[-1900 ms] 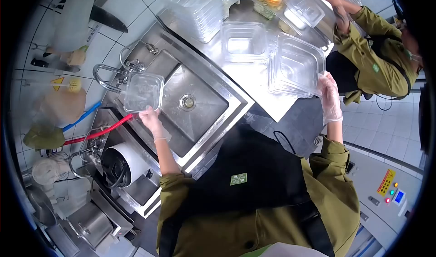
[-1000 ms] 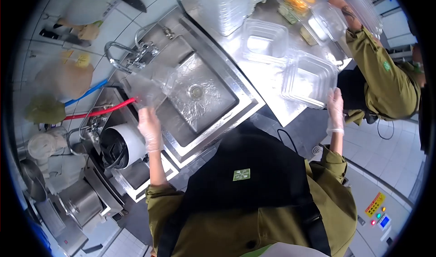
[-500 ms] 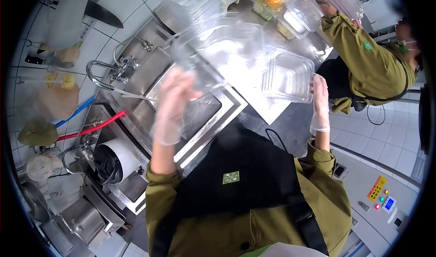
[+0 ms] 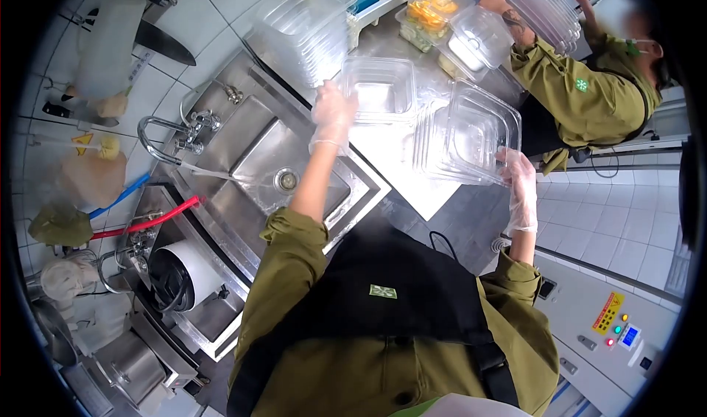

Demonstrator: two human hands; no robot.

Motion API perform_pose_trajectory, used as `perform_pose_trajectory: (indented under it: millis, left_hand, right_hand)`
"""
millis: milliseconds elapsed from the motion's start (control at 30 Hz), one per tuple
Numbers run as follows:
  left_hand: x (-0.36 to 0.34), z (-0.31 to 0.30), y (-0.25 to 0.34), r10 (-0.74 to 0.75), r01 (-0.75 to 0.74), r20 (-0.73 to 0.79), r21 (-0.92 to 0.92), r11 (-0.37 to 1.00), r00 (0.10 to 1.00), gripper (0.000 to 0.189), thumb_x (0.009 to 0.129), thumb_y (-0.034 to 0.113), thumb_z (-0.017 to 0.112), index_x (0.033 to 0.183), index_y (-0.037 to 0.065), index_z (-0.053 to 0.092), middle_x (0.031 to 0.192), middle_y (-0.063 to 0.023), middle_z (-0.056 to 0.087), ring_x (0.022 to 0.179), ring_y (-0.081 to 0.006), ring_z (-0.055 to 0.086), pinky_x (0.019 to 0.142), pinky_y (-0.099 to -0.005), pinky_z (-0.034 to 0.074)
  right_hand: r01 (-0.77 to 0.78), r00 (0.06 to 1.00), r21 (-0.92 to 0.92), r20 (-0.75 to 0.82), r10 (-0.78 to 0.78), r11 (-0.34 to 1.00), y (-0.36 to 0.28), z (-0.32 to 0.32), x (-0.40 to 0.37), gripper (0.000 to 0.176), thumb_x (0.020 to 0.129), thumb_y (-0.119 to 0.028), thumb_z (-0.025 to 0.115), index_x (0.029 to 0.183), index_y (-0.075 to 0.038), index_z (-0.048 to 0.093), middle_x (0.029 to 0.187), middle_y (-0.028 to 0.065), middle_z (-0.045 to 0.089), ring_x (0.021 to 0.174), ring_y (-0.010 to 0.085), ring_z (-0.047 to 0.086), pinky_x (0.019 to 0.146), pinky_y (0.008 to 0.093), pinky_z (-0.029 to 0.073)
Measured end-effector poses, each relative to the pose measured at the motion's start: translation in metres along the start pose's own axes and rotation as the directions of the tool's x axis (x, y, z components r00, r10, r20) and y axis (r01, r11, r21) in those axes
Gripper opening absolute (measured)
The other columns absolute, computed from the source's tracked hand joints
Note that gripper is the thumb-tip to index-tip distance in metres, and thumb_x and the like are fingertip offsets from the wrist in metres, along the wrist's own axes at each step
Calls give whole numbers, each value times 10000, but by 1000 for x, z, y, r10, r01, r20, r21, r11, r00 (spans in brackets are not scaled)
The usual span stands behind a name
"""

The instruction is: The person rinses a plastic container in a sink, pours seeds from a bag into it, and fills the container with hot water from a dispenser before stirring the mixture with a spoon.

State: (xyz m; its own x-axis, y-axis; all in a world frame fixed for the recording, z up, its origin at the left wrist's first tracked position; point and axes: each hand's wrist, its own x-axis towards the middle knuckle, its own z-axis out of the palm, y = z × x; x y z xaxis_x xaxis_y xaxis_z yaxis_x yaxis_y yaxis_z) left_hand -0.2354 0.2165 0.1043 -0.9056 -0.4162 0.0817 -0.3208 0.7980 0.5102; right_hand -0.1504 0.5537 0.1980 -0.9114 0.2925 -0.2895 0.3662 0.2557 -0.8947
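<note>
Knife: A broad blade hangs against the tiled wall, well left of the left hand's fingers.
Red hose: It slants across the lower left, far from either hand's fingers.
Faucet: Water streams from its curved spout, left of the left fingers.
Sink: The steel basin catches the stream, below and left of the left fingers, the forearm crossing over it.
Tall stack: Clear nested containers rise just beyond the left fingers.
Left hand: Gloved, at the near left rim of an open container; the fingers are blurred, and whether they grip or merely touch is unclear.
Surface: Steel, between the two hands' fingers, it carries the clear containers.
Food tubs: Orange and green pieces fill clear tubs, beyond and right of the left fingers.
Tilted container: Clear, leaning over a nested group, left of the right fingers.
Right hand: Gloved, fingers pinching the tilted container's near right edge.
Co-worker: Olive-sleeved, beyond the right fingers, hands by another clear stack.
</note>
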Motion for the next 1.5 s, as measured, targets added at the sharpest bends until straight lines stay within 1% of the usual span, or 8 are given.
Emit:
perform_pose_trajectory:
  millis: [267, 667, 867, 967, 1100, 1233, 1367, 1500]
  left_hand:
    - [34, 59, -51, 107, 135, 316, -654, 744, 943, 323, 757, 158, 564, 1020, -3, 466, 813, -157, 599, 643, -222, 610, 606, -339, 500]
    - [-65, -126, -86, 76, 131, 176, -906, 402, 982, 247, 831, 106, 558, 1047, 69, 444, 709, 15, 499, 492, -53, 453, 432, -189, 376]
    - [-127, -146, -244, -320, 176, 86, -948, 263, 943, 255, 809, 98, 575, 1038, 103, 462, 835, 2, 508, 572, -87, 476, 469, -219, 403]
    - [-116, -154, -253, -750, 321, -25, -894, 312, 660, 84, 820, 112, 510, 878, 52, 498, 743, 0, 462, 584, -91, 425, 531, -225, 389]
    - [-107, -129, -291, -705, 365, -75, -814, 452, 706, 221, 778, 59, 480, 561, 34, 443, 611, 5, 342, 584, -82, 290, 516, -241, 291]
    - [-102, -79, -289, -731, 60, -58, -989, 134, 680, 194, 818, 132, 508, 975, 47, 432, 863, -39, 446, 703, -119, 459, 640, -250, 444]
    - [-130, -71, -258, -661, 131, -373, -802, 582, 651, 321, 846, 90, 483, 1128, 45, 339, 791, -68, 484, 564, -178, 513, 552, -340, 488]
    - [-156, -100, -256, -263, 331, -611, -2, 944, 746, 354, 811, 86, 510, 1149, 46, 411, 646, -143, 566, 560, -333, 581, 500, -423, 472]
  right_hand:
    - [184, 981, -352, 15, -191, 918, 37, 7, 21, 320, 839, -255, 516, 994, 24, 543, 872, 141, 578, 833, 196, 528, 764, 332, 420]
    - [190, 981, -182, -14, -195, 965, 89, -4, 54, 329, 854, -260, 525, 1062, -5, 522, 949, 64, 533, 866, 133, 477, 759, 261, 399]
    - [197, 977, -343, -9, -213, 918, 96, -10, 65, 450, 829, -368, 527, 1092, -3, 506, 1028, 126, 531, 915, 198, 498, 810, 305, 394]
    - [191, 977, -374, -14, -211, 907, 69, 2, 44, 481, 826, -385, 516, 1109, 3, 499, 1055, 154, 519, 949, 231, 497, 844, 326, 382]
    - [219, 969, -434, -10, -247, 874, 84, -5, 56, 461, 842, -365, 498, 1126, -1, 500, 1067, 147, 510, 983, 231, 486, 867, 328, 369]
    - [277, 951, -479, 12, -310, 833, 88, -7, 59, 459, 847, -361, 496, 1125, 4, 504, 1063, 140, 519, 980, 225, 501, 868, 322, 374]
    - [262, 953, -500, -2, -304, 825, 76, -2, 49, 455, 849, -347, 499, 1133, 8, 502, 1056, 136, 528, 973, 217, 513, 870, 314, 378]
    - [281, 949, -421, -15, -316, 863, 66, 6, 35, 450, 846, -328, 510, 1137, 16, 498, 1075, 140, 508, 986, 221, 502, 881, 311, 369]
